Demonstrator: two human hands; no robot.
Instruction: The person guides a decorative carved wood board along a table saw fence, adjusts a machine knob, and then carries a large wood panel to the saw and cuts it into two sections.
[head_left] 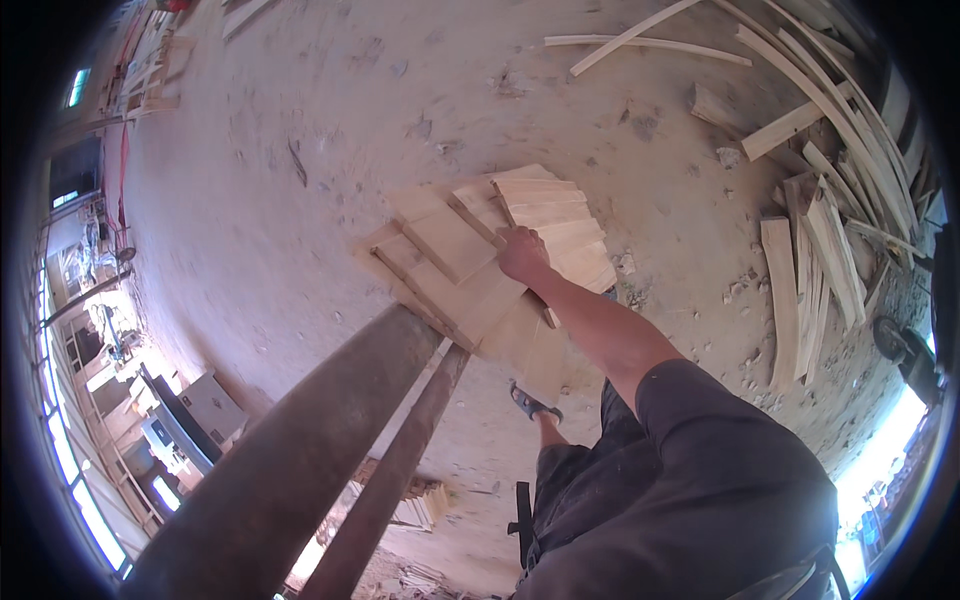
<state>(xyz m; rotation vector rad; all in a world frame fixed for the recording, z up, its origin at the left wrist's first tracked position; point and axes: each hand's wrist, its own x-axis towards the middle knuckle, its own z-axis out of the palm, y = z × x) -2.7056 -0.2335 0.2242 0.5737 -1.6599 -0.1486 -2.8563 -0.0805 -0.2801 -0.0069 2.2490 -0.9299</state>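
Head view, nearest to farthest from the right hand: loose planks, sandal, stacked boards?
1. Stacked boards: touching the right hand.
2. Sandal: below the hand in the picture.
3. Loose planks: off to the right.

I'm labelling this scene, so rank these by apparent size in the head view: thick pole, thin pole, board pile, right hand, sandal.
1. Thick pole
2. Board pile
3. Thin pole
Right hand and sandal: too alike to rank.

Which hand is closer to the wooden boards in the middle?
Right, it seems: the right hand is on the wooden boards. The left hand isn't in view, so I can't place it.
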